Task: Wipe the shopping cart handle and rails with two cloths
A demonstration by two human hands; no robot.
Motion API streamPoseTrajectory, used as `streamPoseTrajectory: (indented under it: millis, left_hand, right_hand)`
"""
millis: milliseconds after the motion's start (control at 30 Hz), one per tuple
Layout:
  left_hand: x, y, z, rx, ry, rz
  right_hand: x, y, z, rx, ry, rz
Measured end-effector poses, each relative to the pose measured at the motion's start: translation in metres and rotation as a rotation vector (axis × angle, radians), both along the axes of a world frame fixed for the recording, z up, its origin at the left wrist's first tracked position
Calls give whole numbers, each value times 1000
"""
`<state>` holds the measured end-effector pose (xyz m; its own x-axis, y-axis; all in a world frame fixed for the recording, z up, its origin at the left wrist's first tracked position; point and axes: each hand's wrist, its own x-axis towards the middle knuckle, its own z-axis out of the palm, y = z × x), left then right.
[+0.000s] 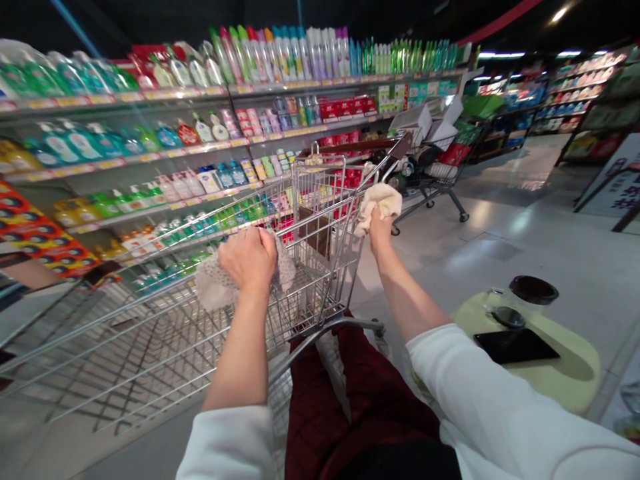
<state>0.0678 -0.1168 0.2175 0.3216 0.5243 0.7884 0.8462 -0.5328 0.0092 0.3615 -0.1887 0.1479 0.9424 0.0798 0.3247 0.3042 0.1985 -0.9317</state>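
Wire shopping cart (320, 267) is standing center frame, basket empty of goods as far as visible, w/ 2nd cart (430, 175) just past it, upper right of center, carrying boxes. Long retail shelving (150, 127) is running along the left side, stocked w/ rows of bottled liquids; cart is standing between shelving and tiled floor (500, 247).

Lower right: pale green rounded board (555, 370) is holding a black smartphone (515, 345) and a black-lidded glass jar (533, 290), near the R arm, not touching it.

L hand (249, 260) is gripping a grey-white knit cloth (215, 283) at the cart's top side rail, knuckles up, wrist nearly straight, fingers together and curled over cloth, tips hidden.

R hand (381, 230) is raised at the cart's far right rail, holding a cream cloth (379, 207), fingers together and closed on it, mostly hidden under the fabric.

Both forearms are reaching forward from white sleeves (500, 400), well apart, over maroon quilted trousers (360, 407).
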Motion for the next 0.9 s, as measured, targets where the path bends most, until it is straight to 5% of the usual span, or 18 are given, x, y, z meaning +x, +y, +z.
streamPoseTrajectory:
  millis: [233,367,467,667,733,800,900]
  left_hand:
    - [3,3,-1,1,-54,0]
    - [2,3,-2,46,-30,11]
    - [2,3,-3,49,-28,17]
    - [3,5,-4,56,-44,5]
    - [3,4,-4,50,-48,5]
    - [3,4,-3,36,-54,-2]
    - [2,3,-3,29,-62,-19]
  right_hand:
    - [-70,-28,-111,-218,133,142]
    - [-86,-48,-135,-312,158,191]
    - [-80,-54,-108,-294,98,135]
    - [-63,-37,7,-194,-236,-106]
    - [-68,-25,31,-222,-409,-114]
    - [-79,-13,39,-312,-585,-103]
    - [-98,2,21,-457,-710,-136]
